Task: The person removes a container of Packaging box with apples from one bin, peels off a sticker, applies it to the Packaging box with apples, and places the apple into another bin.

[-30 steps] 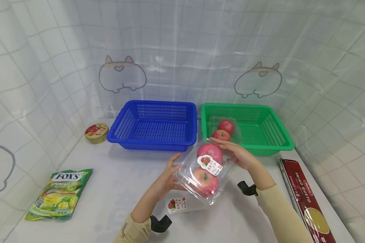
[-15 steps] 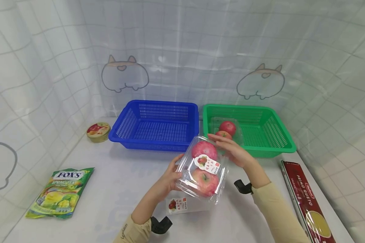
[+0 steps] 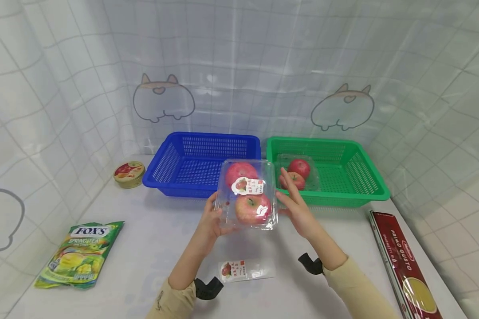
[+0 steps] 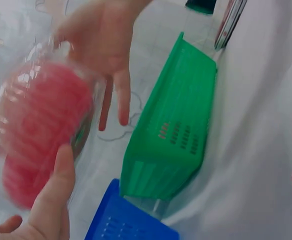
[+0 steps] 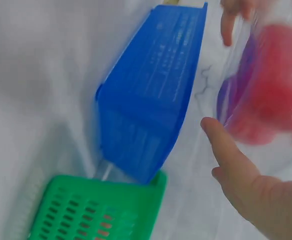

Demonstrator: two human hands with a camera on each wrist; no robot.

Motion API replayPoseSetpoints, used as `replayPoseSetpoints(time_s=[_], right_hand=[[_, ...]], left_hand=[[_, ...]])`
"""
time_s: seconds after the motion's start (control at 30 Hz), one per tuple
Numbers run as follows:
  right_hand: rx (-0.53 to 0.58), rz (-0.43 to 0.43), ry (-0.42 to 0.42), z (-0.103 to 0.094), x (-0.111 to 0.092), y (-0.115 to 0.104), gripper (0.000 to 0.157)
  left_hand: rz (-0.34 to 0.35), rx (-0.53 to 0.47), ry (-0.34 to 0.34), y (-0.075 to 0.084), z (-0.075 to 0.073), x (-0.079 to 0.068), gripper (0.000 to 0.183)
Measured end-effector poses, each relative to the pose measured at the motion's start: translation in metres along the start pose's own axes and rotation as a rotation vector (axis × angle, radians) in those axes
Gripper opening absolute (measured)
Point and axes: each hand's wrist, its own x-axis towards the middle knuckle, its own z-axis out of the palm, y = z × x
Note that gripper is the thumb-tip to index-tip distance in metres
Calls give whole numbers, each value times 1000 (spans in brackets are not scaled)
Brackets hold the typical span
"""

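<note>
A clear plastic box [image 3: 247, 186] with two red apples and a white label is held up in front of the baskets. My left hand [image 3: 206, 227] grips its lower left corner, thumb below and fingers along the side. At the box's right side is my right hand [image 3: 297, 212], fingers straight; whether they touch the box I cannot tell. In the left wrist view the apples [image 4: 51, 115] show blurred through the plastic. Behind the box, the blue basket [image 3: 199, 190] is partly hidden. The green basket [image 3: 351, 198] holds a similar box of apples [image 3: 299, 167].
Below the raised box lies a flat pale strip [image 3: 259, 268] with a matching label. To the left are a green candy bag [image 3: 80, 254] and a round tin [image 3: 128, 174]. A long red spaghetti box [image 3: 406, 266] lies at the right edge. A curtain hangs behind the baskets.
The apple box has moved up and left, now partly over the blue basket, and turned from slanted to nearly straight. My right hand has come down from its top corner to its right side.
</note>
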Motion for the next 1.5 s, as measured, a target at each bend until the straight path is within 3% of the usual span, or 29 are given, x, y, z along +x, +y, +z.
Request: replayPoseSetpoints(time_s=[0.2,0.43,0.67,1.13,1.33,1.5], right_hand=[[-95,23,-24,20,3,-2,59],[-27,99,58,35,22,1,55],[117,142,139,44,41,2,50],[240,137,292,59,74,0,47],[344,146,368,64,85,-3,48],[360,144,423,67,94,0,50]], left_hand=[[75,0,109,8,-6,14,62],[96,-12,169,14,-12,29,58],[87,18,189,15,-18,41,58],[54,72,178,27,-27,63,59],[61,99,167,31,-30,71,66],[50,205,213,28,-35,66,67]])
